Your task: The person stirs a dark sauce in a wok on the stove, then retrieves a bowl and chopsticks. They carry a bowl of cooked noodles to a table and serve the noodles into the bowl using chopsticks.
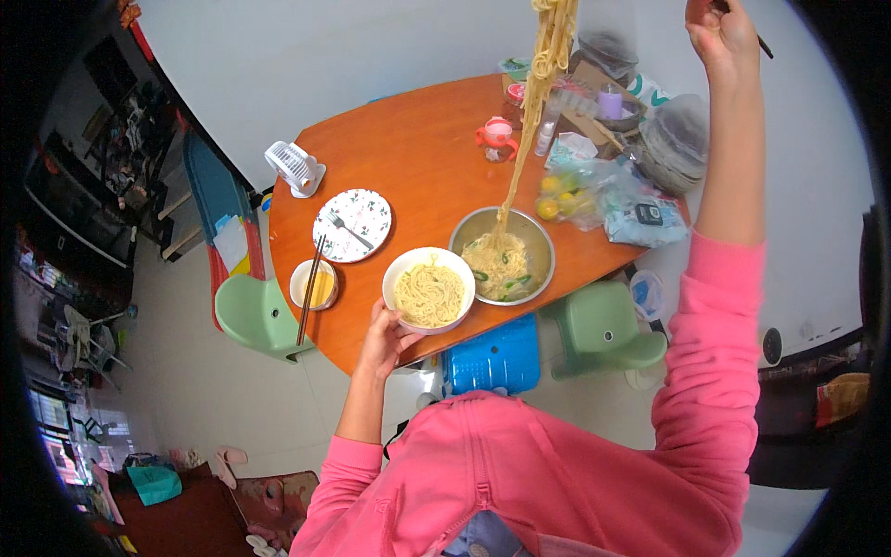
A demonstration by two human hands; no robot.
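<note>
My left hand (384,341) grips the lower left side of a white bowl (429,327) filled with noodles (428,296). To its right is a stainless steel basin (539,275), with more noodles and pieces of green vegetable in it. My right hand (724,35) is raised high at the upper right edge, closed around what look like dark chopsticks (766,47); one end sticks out behind the hand. From the basin a long strand bundle of lifted noodles (532,104) stretches up past the top edge. The point where the chopsticks meet it is out of view.
Left on the wooden table (418,167) are a patterned plate (348,245) with a fork (351,233), a small bowl (298,282) with chopsticks (311,289) across it, and a white fan (298,169). A cup (497,132), bagged fruit (567,195) and wipes (644,223) stand right.
</note>
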